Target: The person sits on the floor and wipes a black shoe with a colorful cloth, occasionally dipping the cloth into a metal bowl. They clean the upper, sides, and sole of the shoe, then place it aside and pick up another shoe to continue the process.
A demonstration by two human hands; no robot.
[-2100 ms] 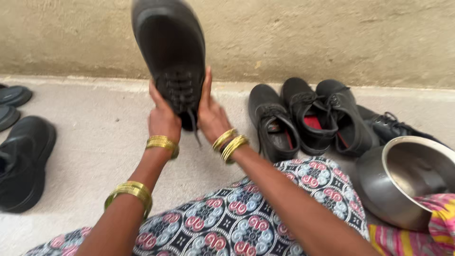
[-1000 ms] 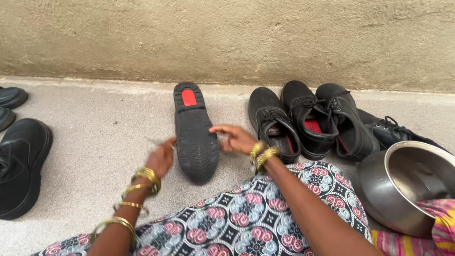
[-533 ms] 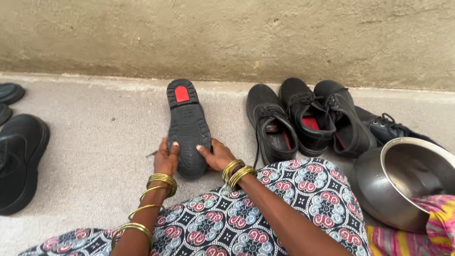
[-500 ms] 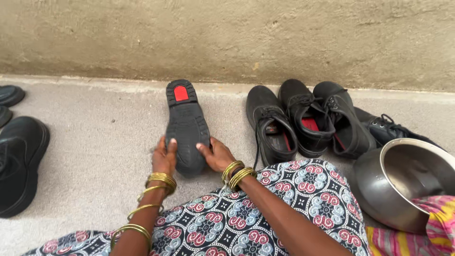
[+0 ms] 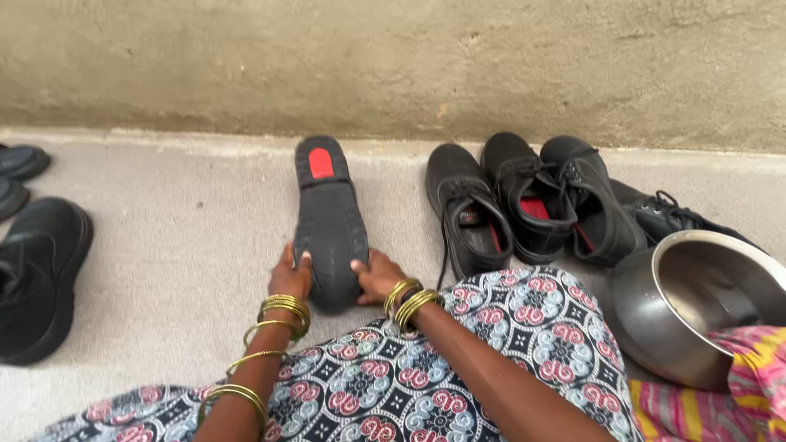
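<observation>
Overturned black shoe (image 5: 331, 225) lay sole-up on floor (image 5: 180, 237), long axis toward wall (image 5: 491, 65) | toe end was clasped between left hand (image 5: 288, 277) and right hand (image 5: 377, 277) | fingers curled on sole edges.

Matt ridged rubber sole (image 5: 330, 229), rough concrete floor (image 5: 180, 237), shiny metal bowl (image 5: 696, 303)

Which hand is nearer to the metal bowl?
The right hand. It grips the upturned shoe on the side toward the metal bowl; the left hand holds the shoe's far side.
</observation>
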